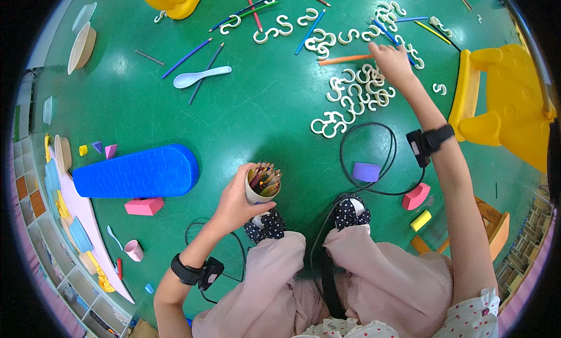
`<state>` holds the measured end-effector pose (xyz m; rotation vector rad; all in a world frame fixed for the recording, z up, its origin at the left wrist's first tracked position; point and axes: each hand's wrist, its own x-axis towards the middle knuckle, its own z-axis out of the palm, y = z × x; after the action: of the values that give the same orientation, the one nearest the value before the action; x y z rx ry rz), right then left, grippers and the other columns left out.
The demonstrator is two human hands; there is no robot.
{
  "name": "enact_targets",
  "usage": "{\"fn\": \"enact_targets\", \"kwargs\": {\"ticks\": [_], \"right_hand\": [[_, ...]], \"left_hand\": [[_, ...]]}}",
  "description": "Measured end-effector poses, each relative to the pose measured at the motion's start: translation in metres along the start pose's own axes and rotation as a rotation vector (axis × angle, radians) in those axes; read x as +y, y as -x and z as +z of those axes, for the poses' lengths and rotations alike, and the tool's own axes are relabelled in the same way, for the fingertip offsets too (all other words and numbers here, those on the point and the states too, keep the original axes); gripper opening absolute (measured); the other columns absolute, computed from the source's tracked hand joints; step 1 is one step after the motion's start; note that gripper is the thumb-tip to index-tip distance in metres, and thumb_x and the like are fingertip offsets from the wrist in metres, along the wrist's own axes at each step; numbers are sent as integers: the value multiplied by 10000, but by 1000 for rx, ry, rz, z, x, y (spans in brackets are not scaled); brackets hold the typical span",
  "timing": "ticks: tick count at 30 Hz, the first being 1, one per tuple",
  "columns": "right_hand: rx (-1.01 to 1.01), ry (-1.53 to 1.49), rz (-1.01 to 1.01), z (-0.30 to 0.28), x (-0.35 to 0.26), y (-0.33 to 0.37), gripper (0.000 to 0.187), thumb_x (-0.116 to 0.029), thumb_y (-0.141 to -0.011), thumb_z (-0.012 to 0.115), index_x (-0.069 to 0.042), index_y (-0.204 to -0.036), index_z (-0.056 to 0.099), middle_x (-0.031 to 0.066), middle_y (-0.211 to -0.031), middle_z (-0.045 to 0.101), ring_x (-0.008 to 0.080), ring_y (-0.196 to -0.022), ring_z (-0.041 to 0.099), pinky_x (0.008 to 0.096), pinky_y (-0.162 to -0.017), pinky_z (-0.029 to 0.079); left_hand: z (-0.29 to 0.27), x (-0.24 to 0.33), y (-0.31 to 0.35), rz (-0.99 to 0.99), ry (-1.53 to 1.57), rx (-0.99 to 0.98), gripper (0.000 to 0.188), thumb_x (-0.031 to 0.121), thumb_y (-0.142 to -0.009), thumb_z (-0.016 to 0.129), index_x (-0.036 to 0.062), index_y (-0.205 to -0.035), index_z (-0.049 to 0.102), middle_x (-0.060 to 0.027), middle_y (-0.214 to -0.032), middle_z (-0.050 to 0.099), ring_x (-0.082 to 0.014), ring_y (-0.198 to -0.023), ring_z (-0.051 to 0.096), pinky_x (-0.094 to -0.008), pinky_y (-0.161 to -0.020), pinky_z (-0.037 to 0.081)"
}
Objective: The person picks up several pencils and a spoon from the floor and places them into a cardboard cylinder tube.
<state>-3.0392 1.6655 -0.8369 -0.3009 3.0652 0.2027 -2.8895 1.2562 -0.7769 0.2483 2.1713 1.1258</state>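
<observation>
My left hand (232,202) is wrapped round a pale cup (255,196) that stands full of coloured pencils (266,177), their tips upward. Out to the far right, my right hand (392,64) is closed at one end of an orange coloured pencil (345,59), which points left. White S-shaped plastic hooks (356,92) lie in a loose heap just below that hand, with more scattered beyond it. Close to its fingers is a blue pencil (385,32) among the hooks. Several other pencils, such as a purple one (187,58), are strewn over the green floor.
A white spoon (201,76) lies at the upper left. Nearer are a long blue plastic piece (137,171), a pink block (144,206) and a pink cup (134,250). Yellow plastic furniture (505,98) stands right. A black cable (345,157) loops beside a purple block (366,172).
</observation>
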Motion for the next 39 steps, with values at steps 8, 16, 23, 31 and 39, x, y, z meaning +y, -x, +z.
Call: {"fn": "enact_targets", "kwargs": {"ticks": [8,16,23,31,39], "right_hand": [[-134,-1166,-187,-126,-88,47,84,-67,-856,591,5,-898,581,43,-751,602,98,-651,588,229,-602,477],[-198,-1379,-337,-119,-133,65,74,-94,-844,619,-25,-870,606,36,-703,634,134,-657,627,260,-612,491],[-371,-1445,-331,-94,-149,69,275,-108,-882,560,-42,-1138,486,103,-1007,633,195,-770,630,311,-695,490],[-362,-1436,-299,-90,-135,68,135,-64,-909,492,-16,-1029,530,85,-850,663,166,-780,638,297,-716,489],[-360,-1158,-454,-88,-165,89,420,-102,-859,565,-39,-1249,420,151,-1145,549,269,-978,562,358,-841,461]], "left_hand": [[-3,-12,0,5,-68,9,754,120,-616,809,50,-1225,370,-127,-1137,558,-220,-1071,556,-336,-904,442],[-3,0,-6,72,-87,10,753,149,-599,818,30,-1200,380,-170,-1102,568,-319,-1042,557,-377,-887,444],[-3,-6,-2,4,-74,-15,768,132,-584,824,36,-1203,381,-167,-1115,560,-314,-1055,551,-374,-895,440],[-3,-4,-1,3,-24,1,766,122,-582,823,39,-1204,384,-158,-1110,562,-315,-1041,555,-370,-892,441],[-2,-2,-6,64,-72,21,762,121,-581,819,39,-1203,387,-166,-1111,566,-321,-1051,555,-383,-879,450]]}}
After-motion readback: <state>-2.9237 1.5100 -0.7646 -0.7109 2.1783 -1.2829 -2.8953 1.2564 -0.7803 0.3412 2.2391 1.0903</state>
